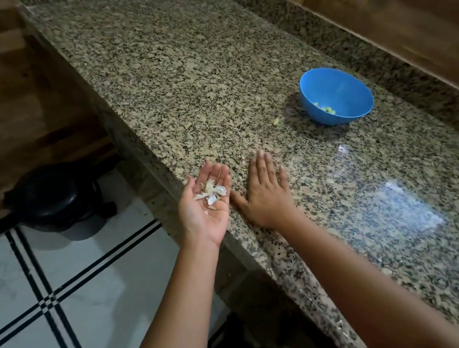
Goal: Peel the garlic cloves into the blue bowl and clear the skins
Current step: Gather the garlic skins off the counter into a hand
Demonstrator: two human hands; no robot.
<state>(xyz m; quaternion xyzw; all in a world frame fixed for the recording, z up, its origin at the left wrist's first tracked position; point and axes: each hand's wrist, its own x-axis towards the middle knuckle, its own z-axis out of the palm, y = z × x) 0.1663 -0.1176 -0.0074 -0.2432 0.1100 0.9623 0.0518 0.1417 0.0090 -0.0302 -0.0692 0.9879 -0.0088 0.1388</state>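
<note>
**Skins cupped at the table's edge**

The left hand [207, 204] is cupped palm-up just off the table [174, 70] edge, cradling a small pile of garlic skins [212, 192] without closing on them. Right beside it, the right hand [267, 190] lies flat and spread on the stone, holding nothing, nearer any leftover scraps. The blue bowl [336, 95] sits well away up the table, pale cloves [325, 110] inside and one stray piece [276, 121] just outside. Fine skin flecks are hard to spot on the speckled granite.
</note>
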